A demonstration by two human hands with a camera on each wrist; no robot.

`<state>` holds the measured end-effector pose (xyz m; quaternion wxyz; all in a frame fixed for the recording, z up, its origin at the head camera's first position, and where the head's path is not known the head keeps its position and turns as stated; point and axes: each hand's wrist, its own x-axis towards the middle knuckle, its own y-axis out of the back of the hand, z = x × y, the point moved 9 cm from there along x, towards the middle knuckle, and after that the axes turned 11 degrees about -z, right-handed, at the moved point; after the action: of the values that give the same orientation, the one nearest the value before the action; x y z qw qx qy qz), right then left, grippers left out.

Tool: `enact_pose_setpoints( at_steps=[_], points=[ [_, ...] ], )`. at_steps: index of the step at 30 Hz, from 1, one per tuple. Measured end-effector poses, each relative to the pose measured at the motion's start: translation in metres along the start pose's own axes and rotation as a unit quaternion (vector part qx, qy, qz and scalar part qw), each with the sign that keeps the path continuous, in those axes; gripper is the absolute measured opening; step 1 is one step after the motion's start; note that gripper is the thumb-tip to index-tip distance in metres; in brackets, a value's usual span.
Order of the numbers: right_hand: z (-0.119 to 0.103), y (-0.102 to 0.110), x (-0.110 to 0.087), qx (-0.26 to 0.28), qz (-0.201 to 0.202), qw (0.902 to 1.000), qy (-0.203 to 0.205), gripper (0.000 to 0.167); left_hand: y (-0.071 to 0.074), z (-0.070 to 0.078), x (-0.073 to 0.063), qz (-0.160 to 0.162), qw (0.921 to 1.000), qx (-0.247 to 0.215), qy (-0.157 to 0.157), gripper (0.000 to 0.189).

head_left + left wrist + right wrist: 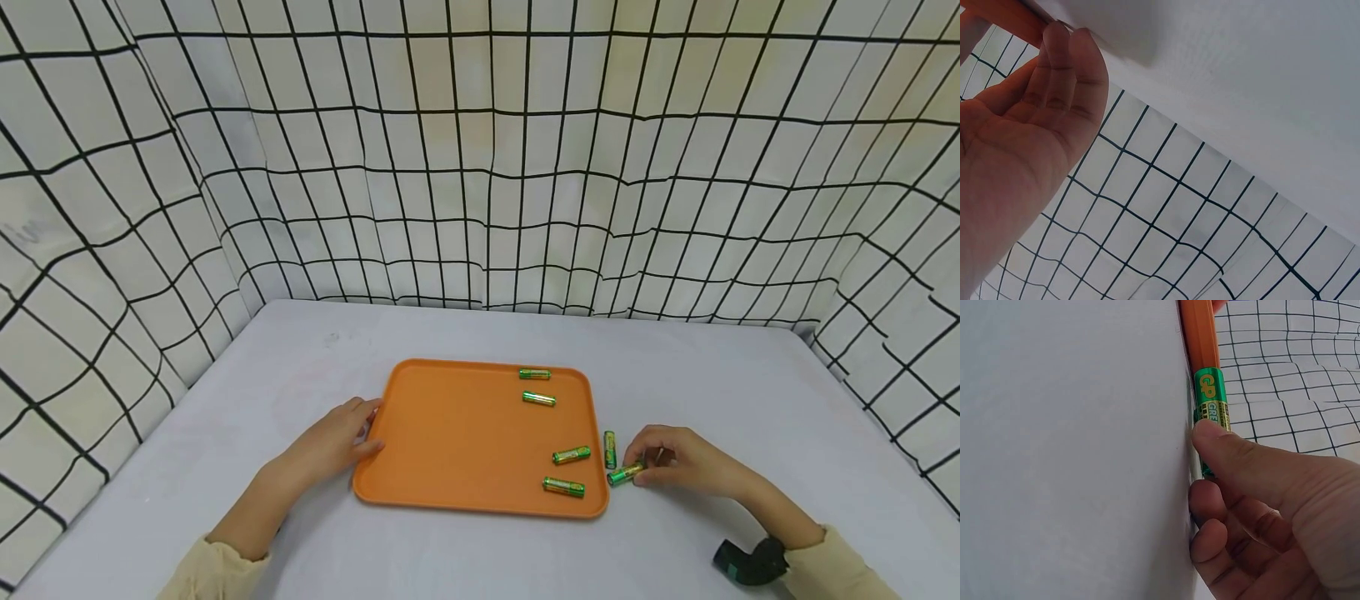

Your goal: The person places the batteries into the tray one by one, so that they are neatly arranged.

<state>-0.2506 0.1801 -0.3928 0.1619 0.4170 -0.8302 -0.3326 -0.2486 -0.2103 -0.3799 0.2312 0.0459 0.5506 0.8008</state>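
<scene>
1. Battery (622, 475), pinched by the right hand (681, 460), lies just right of the orange tray (457, 442), long axis pointing toward its rim.
2. Left hand (330, 443), fingers relaxed, touches the opposite rim, well apart.

Clock read from tray centre, head view. Tray (450, 442): smooth, plastic-looking, low satin sheen. Batteries (563, 487), 1 to 4 o'clock: glossy printed wrap, metallic glint on gold bands. Table covering (450, 558), all round: matt, smooth; cloth or paper, cannot tell. Wall sheet (468, 190), 12 o'clock: cloth-like, matt, rippled. Sleeves (213, 575), 8 and 4 o'clock: soft matt cloth, creased. Wrist device (753, 562), 4 o'clock: dull, plastic-looking.
</scene>
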Motion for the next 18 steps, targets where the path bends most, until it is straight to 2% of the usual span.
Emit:
enact_pose_setpoints(
  at_steps=[18],
  points=[
    [-0.0057,0.0034,-0.0024,-0.014,0.006,0.9998,0.009,0.015,0.0007,0.0005,0.0006,-0.001,1.0,-0.001,-0.004,0.061]
  ],
)
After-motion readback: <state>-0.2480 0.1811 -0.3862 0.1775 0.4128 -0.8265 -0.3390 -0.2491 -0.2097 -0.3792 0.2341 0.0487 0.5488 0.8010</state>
